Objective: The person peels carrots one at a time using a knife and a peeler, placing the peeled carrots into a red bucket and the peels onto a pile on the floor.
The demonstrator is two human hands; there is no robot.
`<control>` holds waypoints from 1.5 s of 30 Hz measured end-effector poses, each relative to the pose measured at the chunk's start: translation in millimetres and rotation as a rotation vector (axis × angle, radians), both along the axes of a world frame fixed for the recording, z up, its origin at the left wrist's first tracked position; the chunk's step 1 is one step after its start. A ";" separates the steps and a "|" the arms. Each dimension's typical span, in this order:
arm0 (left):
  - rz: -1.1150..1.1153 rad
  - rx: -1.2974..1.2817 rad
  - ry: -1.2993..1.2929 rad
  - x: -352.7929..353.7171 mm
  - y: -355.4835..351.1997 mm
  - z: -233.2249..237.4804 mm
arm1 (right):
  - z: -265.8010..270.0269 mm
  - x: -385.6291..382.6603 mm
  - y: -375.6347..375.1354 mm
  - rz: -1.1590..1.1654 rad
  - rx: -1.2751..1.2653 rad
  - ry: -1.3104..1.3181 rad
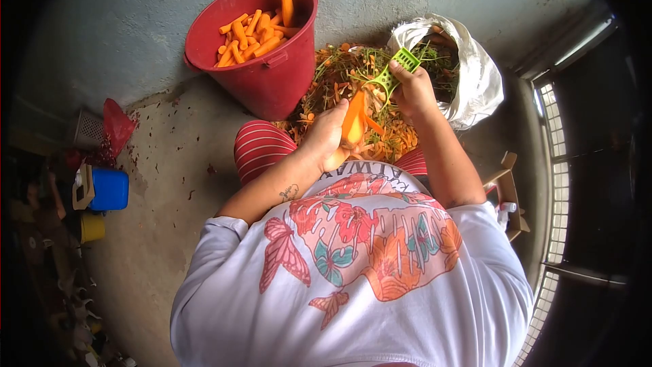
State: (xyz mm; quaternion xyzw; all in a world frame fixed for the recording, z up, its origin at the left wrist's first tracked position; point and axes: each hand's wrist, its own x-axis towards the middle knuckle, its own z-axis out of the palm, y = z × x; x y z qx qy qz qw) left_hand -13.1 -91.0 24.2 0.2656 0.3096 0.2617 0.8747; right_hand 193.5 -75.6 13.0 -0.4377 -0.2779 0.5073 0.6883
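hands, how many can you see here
2. The left hand grips a carrot above the lap; the right hand, just beyond it, holds a green peeler by the white bag. No others show.

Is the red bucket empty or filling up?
Partly filled: peeled carrots lie inside the red bucket, and its inner wall shows above them.

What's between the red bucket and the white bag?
Head view: a heap of carrot peelings and green tops fills that stretch, under the left hand holding a carrot and the right hand holding a green peeler.
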 end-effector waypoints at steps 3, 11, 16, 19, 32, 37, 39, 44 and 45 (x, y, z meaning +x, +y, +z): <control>-0.063 -0.033 0.001 -2.2 3.6 -0.7 | -4.4 18.1 8.2 -0.064 -0.083 -0.101; -0.015 -0.052 -0.110 -4.7 28.0 -13.3 | 11.2 8.9 -9.6 -0.188 0.050 -0.130; 0.105 -0.166 -0.162 7.4 27.3 -21.2 | 22.3 -49.0 -39.0 0.053 0.050 -0.098; 0.083 -0.146 -0.184 9.6 24.3 -19.6 | 21.0 -50.7 -40.6 0.068 0.027 -0.244; 0.115 -0.141 -0.150 8.3 3.5 8.1 | 20.6 -50.7 -42.3 0.138 0.086 -0.104; 0.035 -0.071 -0.218 0.1 11.3 -6.7 | 31.6 -50.8 -51.9 0.084 0.255 -0.179; 0.111 -0.101 -0.169 6.0 4.6 7.6 | 28.0 -44.2 -49.9 0.079 0.223 -0.305; 0.170 -0.162 -0.067 13.1 -3.9 30.0 | 26.6 -47.8 -46.7 0.089 0.177 -0.177; 0.160 -0.164 -0.063 12.9 -4.9 30.0 | 24.5 -45.9 -45.7 0.099 0.158 -0.127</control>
